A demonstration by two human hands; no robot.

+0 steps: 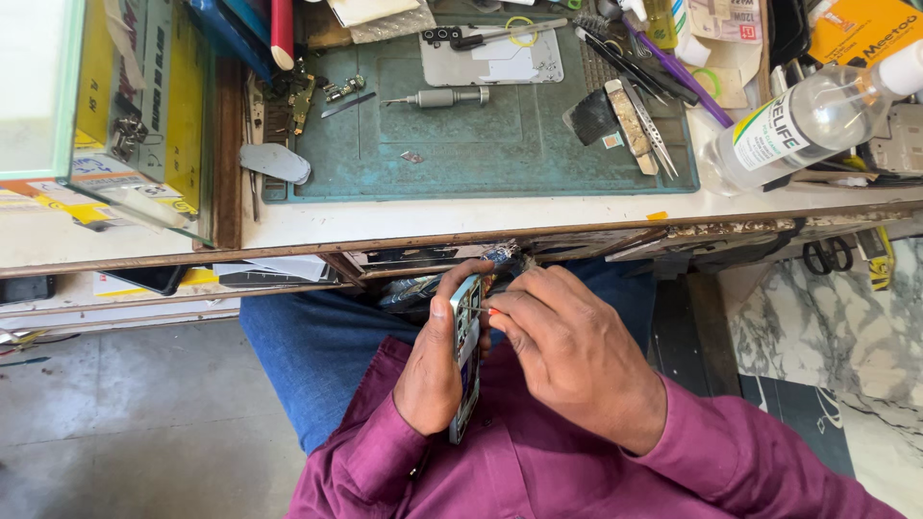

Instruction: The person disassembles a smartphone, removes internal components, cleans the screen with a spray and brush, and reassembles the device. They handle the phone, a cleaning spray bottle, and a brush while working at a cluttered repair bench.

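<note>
Phone [465,356]: edge-on over lap, left hand [433,370] fingers clamped round it; right hand [567,360] fingers pinched on small tool [486,311]. Risk: tool slipping, gouging phone.

A: Where is there room to pass?
B: The middle of the green mat [461,144] lies bare.
A: And what blocks the way?
B: Tweezers [649,125] on the mat's right side, a clear bottle [808,125] farther right, a glass case [106,106] left.
</note>
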